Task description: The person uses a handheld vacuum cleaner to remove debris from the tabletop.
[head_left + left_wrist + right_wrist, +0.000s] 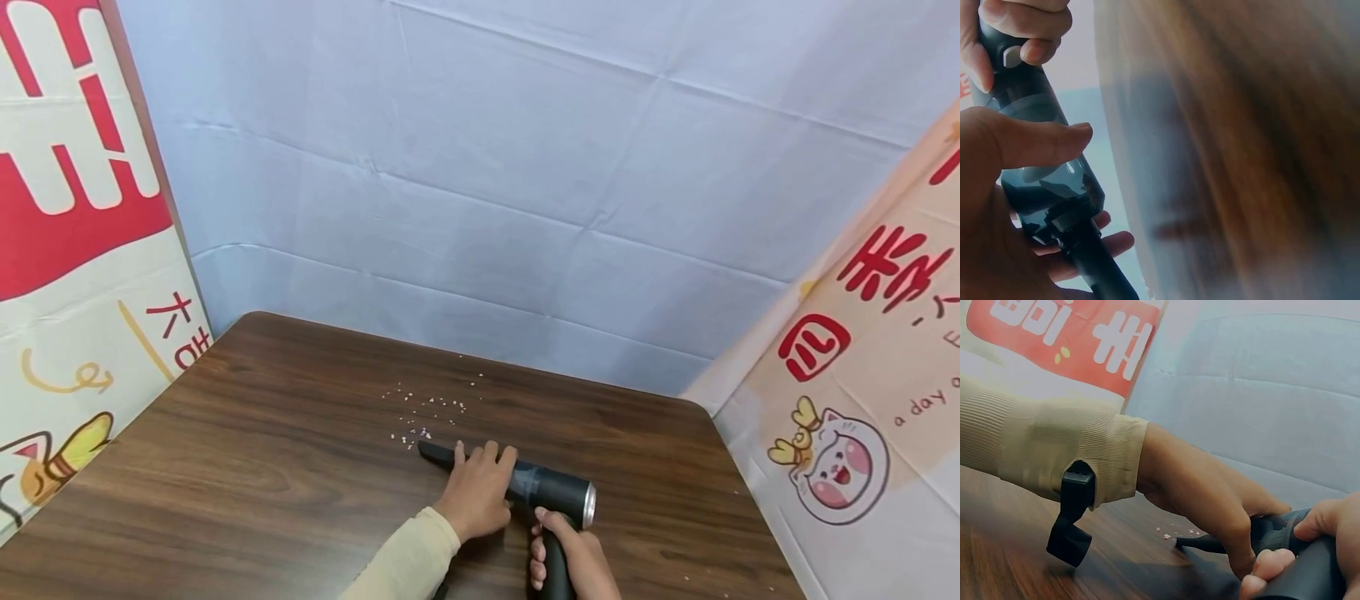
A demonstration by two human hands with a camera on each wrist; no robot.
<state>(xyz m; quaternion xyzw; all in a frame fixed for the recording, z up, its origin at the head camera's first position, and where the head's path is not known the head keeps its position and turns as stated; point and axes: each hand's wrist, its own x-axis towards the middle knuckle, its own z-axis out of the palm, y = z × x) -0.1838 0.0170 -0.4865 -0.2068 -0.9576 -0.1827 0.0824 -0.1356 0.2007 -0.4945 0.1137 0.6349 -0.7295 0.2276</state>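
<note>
A black handheld vacuum cleaner [553,485] points left over the wooden table, its narrow nozzle [435,453] right at a scatter of small pale crumbs [423,434]. My right hand [579,552] grips its upright handle, thumb near the top. Around the front of the barrel lies my left hand [478,493]. In the left wrist view its thumb crosses the see-through dust cup [1054,187], with the other fingers behind and below. The right wrist view has the nozzle [1205,543] sticking out past the left hand, tip close to the crumbs.
The brown table [247,442] has rounded far corners. Crumbs spread toward its back edge, and a few specks lie at the front right. A pale blue cloth [465,183] hangs behind; printed cloths [847,400] hang at both sides. A black strap device [1072,512] hangs at the left cuff.
</note>
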